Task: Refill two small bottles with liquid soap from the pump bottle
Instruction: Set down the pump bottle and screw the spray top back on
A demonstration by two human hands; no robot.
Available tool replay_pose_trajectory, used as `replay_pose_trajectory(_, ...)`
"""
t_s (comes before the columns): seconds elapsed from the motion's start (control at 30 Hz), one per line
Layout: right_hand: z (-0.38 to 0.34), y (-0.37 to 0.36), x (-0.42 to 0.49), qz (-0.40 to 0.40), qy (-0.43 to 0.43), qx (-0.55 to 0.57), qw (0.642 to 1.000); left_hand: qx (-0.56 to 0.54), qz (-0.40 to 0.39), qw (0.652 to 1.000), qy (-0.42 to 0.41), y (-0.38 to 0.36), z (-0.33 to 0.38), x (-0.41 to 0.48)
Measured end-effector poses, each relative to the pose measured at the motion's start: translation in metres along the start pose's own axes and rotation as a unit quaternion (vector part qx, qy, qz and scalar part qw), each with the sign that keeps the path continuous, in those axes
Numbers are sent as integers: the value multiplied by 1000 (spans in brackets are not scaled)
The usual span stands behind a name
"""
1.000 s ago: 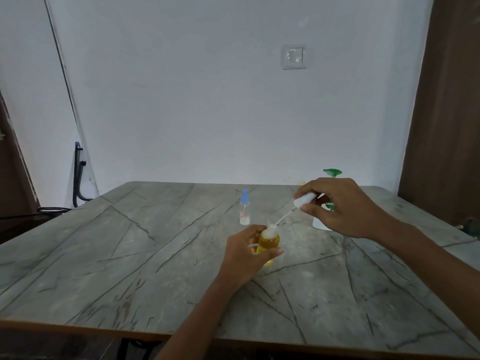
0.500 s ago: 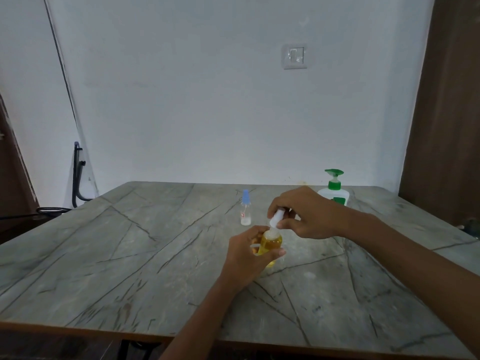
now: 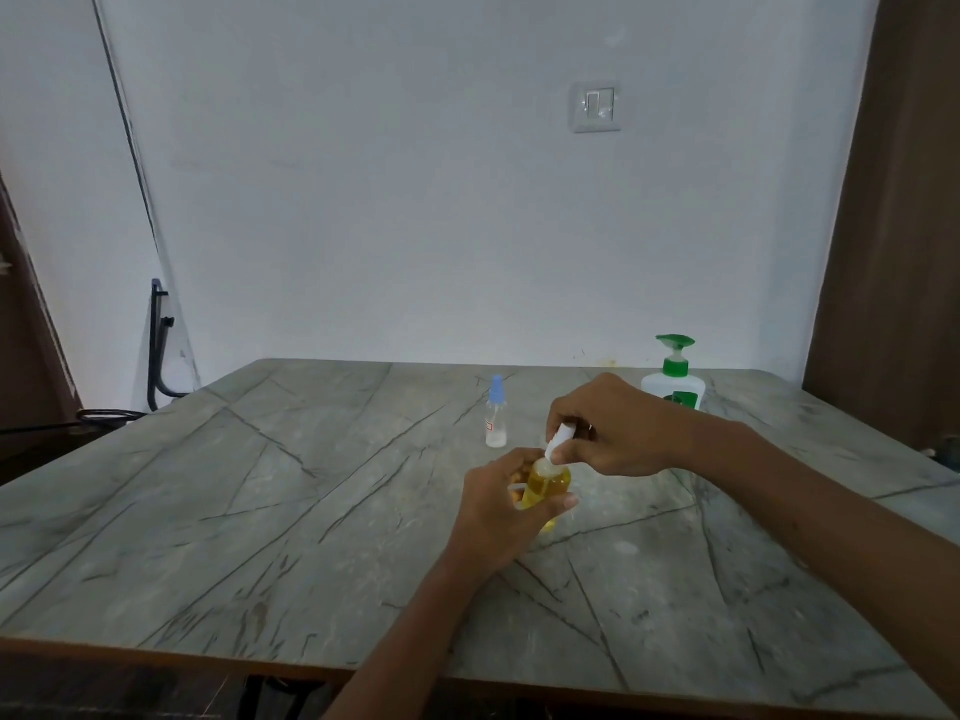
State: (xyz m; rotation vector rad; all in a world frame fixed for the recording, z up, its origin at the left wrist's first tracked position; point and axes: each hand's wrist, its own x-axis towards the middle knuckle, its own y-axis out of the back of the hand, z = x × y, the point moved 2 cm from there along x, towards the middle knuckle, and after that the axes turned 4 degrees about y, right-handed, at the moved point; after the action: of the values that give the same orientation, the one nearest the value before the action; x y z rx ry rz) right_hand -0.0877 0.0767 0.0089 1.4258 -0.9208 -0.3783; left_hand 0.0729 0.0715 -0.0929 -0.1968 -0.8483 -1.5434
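Holding: left hand [image 3: 498, 517] curled round the yellow bottle [image 3: 548, 483], thumb across the front, bottle upright; can't tell if its base touches the top or sits just off it.
Capping: right hand [image 3: 618, 428] right above the yellow bottle, fingertips pinching a white spray top [image 3: 560, 440], tilted, lower end at the bottle's neck.
Other one: small clear bottle [image 3: 496, 420] with a blue cap, standing just behind and a bit left of the yellow bottle, apart from both hands, a little pale liquid at the bottom.
Soap: pump bottle [image 3: 674, 384], white with a green pump, behind and right of the yellow bottle, lower part hidden by the right hand.
Surface: grey-green stone-look table [image 3: 260, 511] under the yellow bottle, dark veins all over, wood-coloured front edge.
Room: plain white wall [image 3: 415, 200] well behind the yellow bottle, double light switch [image 3: 596, 106] high up on it; dark brown panel [image 3: 904, 200] far off to the right, black metal frame [image 3: 158, 350] far off to the left.
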Motion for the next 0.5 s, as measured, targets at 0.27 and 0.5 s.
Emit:
replay_pose_trajectory(0.27,2,-1,3,12,-16,-80,997,9,-11,1000,-9,-2,-2,0)
replay_pose_trajectory(0.5,6,12,-3,12,8,114,993,11,-7,1000,4,-1,-3,1)
